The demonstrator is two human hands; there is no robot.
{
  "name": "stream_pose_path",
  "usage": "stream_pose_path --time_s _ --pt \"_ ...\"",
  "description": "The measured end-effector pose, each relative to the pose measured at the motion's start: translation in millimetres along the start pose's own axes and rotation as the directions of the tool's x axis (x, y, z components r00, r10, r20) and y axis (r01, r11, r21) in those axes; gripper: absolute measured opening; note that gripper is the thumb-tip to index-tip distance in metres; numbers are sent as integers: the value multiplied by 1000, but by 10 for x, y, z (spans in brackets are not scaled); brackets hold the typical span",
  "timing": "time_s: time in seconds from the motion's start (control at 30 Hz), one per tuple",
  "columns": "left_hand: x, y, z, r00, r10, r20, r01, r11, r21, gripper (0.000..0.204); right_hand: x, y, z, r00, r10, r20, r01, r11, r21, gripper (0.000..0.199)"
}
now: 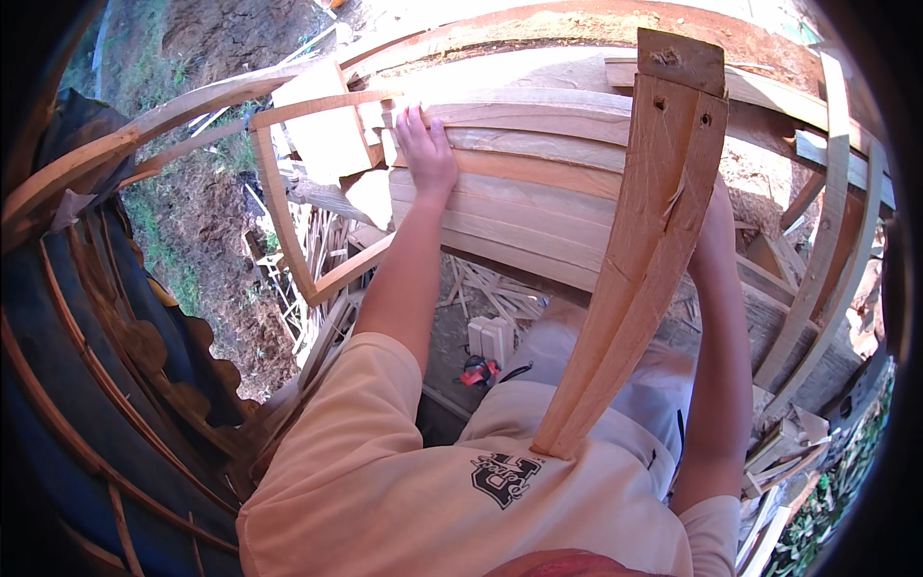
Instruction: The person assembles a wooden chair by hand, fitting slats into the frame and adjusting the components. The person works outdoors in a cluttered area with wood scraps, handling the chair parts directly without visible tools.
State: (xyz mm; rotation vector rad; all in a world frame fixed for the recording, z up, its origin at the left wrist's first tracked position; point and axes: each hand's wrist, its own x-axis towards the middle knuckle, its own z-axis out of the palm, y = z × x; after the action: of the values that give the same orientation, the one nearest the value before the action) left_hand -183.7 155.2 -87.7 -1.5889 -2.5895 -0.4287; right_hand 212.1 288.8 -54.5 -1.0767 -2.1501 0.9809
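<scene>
Left hand (426, 149) flat, fingers spread on the stacked planks (538, 183). Right hand hidden behind the curved wooden frame piece (635, 250); grip can't be told.

Dressed in a pale peach short-sleeved shirt (385, 481) with a dark printed emblem (507, 478) on the chest, light grey trousers (615, 370) below; bare forearms, no gloves.
</scene>
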Motion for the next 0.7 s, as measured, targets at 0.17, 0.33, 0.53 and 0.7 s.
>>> stream_pose_path --time_s 0.17,0.33,0.53,0.7 --pt "2 -51 9 1000 7 1 -7 1000 21 45 -2 32 9 999 16 32 -17 1000 8 3" --pt "2 -39 8 1000 5 -4 -5 1000 20 45 23 2 7 1000 28 12 -28 999 43 3" --pt "7 -65 21 999 29 -18 -29 999 14 45 29 28 31 999 43 -2 -43 995 85 1" --pt "-2 -71 30 999 35 -29 -35 999 15 44 4 132 93 1000 27 -7 -27 997 68 4"
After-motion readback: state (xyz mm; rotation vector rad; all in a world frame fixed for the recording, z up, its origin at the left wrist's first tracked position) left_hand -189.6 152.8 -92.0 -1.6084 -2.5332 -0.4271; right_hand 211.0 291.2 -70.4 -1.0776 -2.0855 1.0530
